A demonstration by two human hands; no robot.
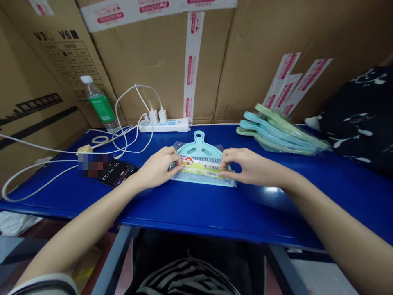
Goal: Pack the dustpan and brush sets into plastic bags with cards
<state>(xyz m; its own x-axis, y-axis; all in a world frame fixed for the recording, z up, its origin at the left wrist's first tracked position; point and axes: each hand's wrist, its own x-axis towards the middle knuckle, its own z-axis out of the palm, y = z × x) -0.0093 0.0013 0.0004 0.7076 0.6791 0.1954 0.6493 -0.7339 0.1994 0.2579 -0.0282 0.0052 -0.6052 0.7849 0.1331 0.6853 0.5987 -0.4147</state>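
Note:
A light-blue dustpan (200,144) in a clear plastic wrapper lies on the blue table before me, its looped handle pointing away. Across its middle runs a yellow and white printed label (199,166), with grey-blue bristles showing behind it. My left hand (161,166) pinches the wrapped dustpan's left edge between thumb and fingers. At the opposite edge, my right hand (241,164) grips it the same way, thumb by the label's end. Both hands rest low, close to the tabletop.
Several wrapped green and blue dustpans (276,133) lie stacked back right, beside a dark patterned cloth item (362,123). A power strip (166,125) with white cables, a bottle (101,104) and a phone (118,173) are at left. Cardboard (153,61) walls the back.

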